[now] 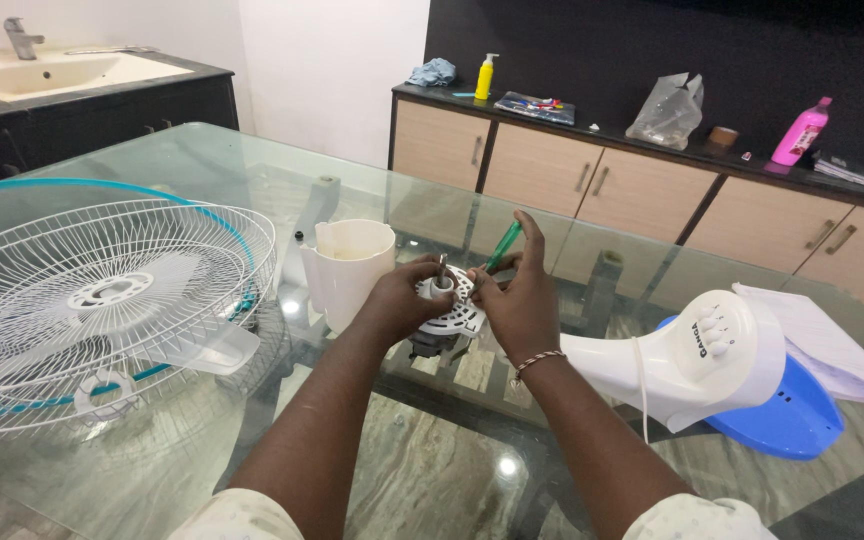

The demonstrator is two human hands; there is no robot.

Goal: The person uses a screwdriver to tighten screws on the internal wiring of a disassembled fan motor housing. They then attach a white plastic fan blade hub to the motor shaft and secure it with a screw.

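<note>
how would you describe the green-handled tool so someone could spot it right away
On the glass table, find the two hands at the centre. The right hand holds a screwdriver over the round white motor plate. It is the only slim green-handled thing there.

Head view, down, close above table [432,470]

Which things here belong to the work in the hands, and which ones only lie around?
In use: left hand steadying the fan motor; right hand with green screwdriver; fan grille, white motor cover, fan base.

Lying about: papers, yellow bottle, pink bottle, plastic bag, blue cloth.
</note>
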